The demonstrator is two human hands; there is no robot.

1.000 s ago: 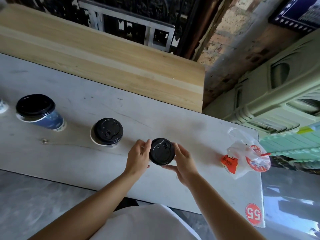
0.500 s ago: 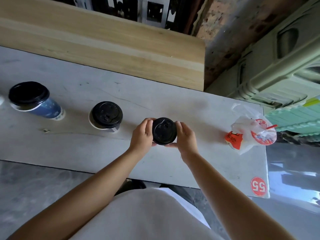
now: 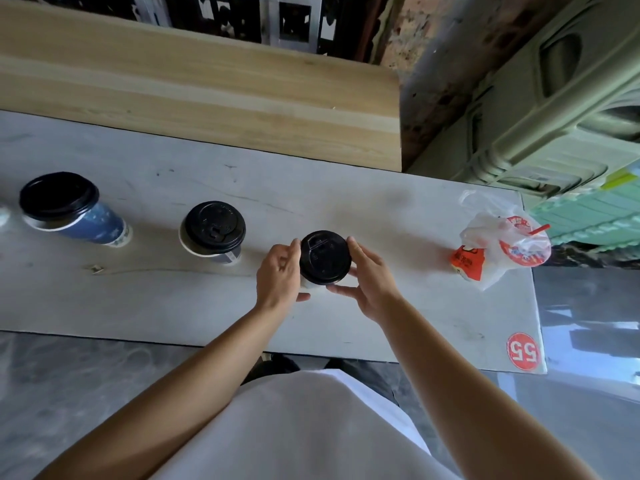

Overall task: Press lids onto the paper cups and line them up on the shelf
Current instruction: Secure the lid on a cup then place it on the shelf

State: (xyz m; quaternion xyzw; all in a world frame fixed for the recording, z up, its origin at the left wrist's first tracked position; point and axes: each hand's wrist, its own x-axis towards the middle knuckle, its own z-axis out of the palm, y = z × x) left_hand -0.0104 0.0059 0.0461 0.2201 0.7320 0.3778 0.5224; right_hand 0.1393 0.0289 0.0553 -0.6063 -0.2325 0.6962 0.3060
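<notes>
Three paper cups with black lids stand in a row on the grey shelf (image 3: 381, 216). The middle-right cup (image 3: 325, 257) sits between my hands, its black lid on top and only a sliver of white wall showing. My left hand (image 3: 278, 273) cups its left side, fingers curled against it. My right hand (image 3: 370, 277) touches its right side and front with spread fingers. A second lidded cup (image 3: 214, 230) stands to the left. A taller blue cup (image 3: 69, 209) with a lid stands at the far left.
A clear plastic bag (image 3: 498, 244) with red-printed packaging lies at the shelf's right end. A red round "55" sticker (image 3: 523, 351) marks the front right corner. A wooden board (image 3: 207, 91) runs along the back. Green plastic crates (image 3: 554, 116) stand at the right.
The view has shifted so the shelf sits slightly higher in frame. My hands stay around the same cup; the right fingers have spread a little along its side.
</notes>
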